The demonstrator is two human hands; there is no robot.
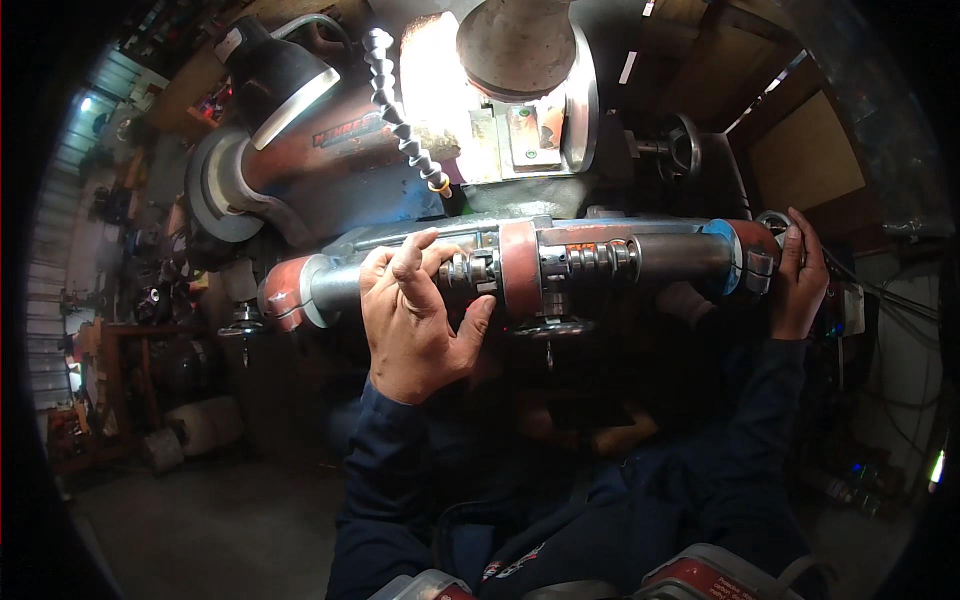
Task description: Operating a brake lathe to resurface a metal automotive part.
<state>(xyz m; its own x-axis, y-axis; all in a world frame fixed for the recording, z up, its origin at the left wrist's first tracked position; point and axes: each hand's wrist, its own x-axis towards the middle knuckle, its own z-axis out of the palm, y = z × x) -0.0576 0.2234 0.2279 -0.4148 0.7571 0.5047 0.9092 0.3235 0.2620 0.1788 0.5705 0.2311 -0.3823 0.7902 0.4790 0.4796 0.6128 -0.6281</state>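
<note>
A long horizontal machine carriage lies across the middle, with a grey steel bar point(684, 258), a red-brown centre bracket point(519, 268) and red-brown end clamps. Along the bar, ribbed metal rings point(603, 258) sit to the right of the centre bracket, and similar metal parts point(474, 268) sit to its left. My left hand point(420, 325) lies over the bar's left half, fingers spread and thumb apart, beside those left parts. At the far right end, the fingers of my right hand point(799, 283) are around the rim of a small metal handwheel point(771, 219), which they partly hide.
Behind the carriage stands a brightly lit machine head point(515, 50) with a segmented coolant hose point(395, 95) hanging beside it. A black work lamp point(270, 75) is at upper left. Handwheels point(548, 327) stick out below the carriage, and another point(683, 148) stands at back right.
</note>
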